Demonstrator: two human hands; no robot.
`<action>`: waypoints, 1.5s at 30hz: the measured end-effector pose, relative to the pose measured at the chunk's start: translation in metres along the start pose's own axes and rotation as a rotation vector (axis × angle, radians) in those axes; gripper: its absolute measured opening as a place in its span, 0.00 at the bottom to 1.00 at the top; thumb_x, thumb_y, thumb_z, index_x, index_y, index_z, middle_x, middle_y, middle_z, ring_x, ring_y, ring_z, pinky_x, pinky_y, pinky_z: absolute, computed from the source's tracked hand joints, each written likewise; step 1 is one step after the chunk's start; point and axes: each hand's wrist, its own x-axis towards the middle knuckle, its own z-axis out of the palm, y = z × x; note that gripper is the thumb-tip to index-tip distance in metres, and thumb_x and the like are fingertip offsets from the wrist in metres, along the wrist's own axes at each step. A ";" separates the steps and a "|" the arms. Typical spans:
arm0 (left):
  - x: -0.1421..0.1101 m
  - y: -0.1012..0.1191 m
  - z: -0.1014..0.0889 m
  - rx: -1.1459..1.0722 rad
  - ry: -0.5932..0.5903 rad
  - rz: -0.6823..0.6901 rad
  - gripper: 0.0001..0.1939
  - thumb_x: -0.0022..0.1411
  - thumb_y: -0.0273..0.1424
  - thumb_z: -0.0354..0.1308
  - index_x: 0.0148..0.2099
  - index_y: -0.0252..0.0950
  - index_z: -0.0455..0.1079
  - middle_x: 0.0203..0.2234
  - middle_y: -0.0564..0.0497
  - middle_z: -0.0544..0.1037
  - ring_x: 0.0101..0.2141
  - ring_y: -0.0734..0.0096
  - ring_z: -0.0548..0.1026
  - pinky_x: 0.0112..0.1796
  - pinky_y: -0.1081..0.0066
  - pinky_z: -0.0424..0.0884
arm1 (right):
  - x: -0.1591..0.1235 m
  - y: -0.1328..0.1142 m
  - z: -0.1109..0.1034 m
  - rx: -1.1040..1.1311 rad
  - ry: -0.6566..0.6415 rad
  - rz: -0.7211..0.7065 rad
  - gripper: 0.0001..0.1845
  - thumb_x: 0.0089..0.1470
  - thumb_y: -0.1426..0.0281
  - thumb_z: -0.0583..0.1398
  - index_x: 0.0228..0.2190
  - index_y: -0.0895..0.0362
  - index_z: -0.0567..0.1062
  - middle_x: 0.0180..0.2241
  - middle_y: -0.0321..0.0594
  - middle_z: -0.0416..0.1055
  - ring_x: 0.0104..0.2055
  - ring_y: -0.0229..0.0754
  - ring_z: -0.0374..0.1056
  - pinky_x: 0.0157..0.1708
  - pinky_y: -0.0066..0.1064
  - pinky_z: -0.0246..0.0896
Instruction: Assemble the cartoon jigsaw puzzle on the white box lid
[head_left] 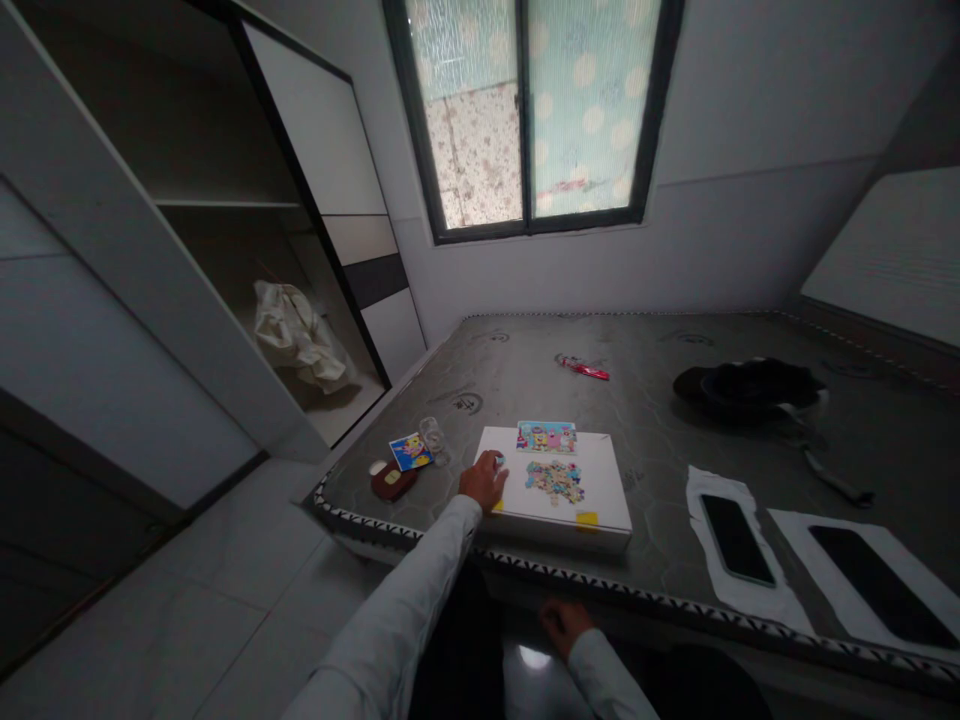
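Lying left of the left hand (481,480), a picture card (410,452) and a clear glass tumbler (435,441) sit on the mattress (660,540). That hand, fingers curled narrow, touches a small round object (499,460) at the white board's (562,515) edge; whether it grips cannot be told. Jigsaw pieces (553,482) lie just right of it. Lower down, the right hand (564,625) hangs below the mattress edge, loosely curled and apparently empty.

- I can read no words anywhere from here.
- The dark printed emblems (467,403) on the grey quilted mattress (570,360) are too small to read.
- The red-and-white plastic packet (583,367) shows only blurred print.
- The small yellow paper tag (586,518) on the white rectangular board (600,480) shows no legible marks.
- The small blue-and-yellow picture card (410,451) shows no legible lettering.
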 end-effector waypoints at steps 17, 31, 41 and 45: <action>-0.011 -0.026 -0.014 -0.025 0.106 -0.217 0.20 0.57 0.40 0.67 0.50 0.43 0.69 0.41 0.53 0.76 0.41 0.70 0.75 0.38 0.72 0.66 | 0.002 0.000 -0.005 0.019 0.064 0.036 0.15 0.53 0.75 0.56 0.37 0.52 0.81 0.41 0.40 0.81 0.46 0.44 0.75 0.47 0.29 0.62; -0.021 -0.013 -0.021 0.188 0.070 -0.017 0.16 0.72 0.36 0.46 0.45 0.44 0.76 0.45 0.49 0.79 0.50 0.63 0.70 0.54 0.65 0.63 | -0.004 -0.009 -0.012 0.021 0.078 0.044 0.15 0.55 0.75 0.56 0.38 0.53 0.81 0.39 0.40 0.81 0.43 0.44 0.75 0.44 0.29 0.63; -0.024 0.001 -0.018 0.340 0.001 0.091 0.23 0.63 0.30 0.54 0.60 0.44 0.70 0.58 0.45 0.71 0.56 0.51 0.65 0.53 0.54 0.60 | -0.002 -0.006 -0.011 -0.004 0.053 0.058 0.15 0.54 0.74 0.56 0.38 0.53 0.82 0.37 0.39 0.81 0.42 0.44 0.75 0.43 0.29 0.63; -0.020 -0.011 -0.028 0.386 0.011 0.044 0.23 0.62 0.30 0.54 0.59 0.43 0.70 0.59 0.42 0.69 0.57 0.49 0.64 0.53 0.53 0.61 | -0.001 -0.005 -0.010 -0.002 0.053 0.049 0.15 0.54 0.74 0.56 0.38 0.52 0.81 0.37 0.38 0.81 0.42 0.43 0.75 0.43 0.28 0.62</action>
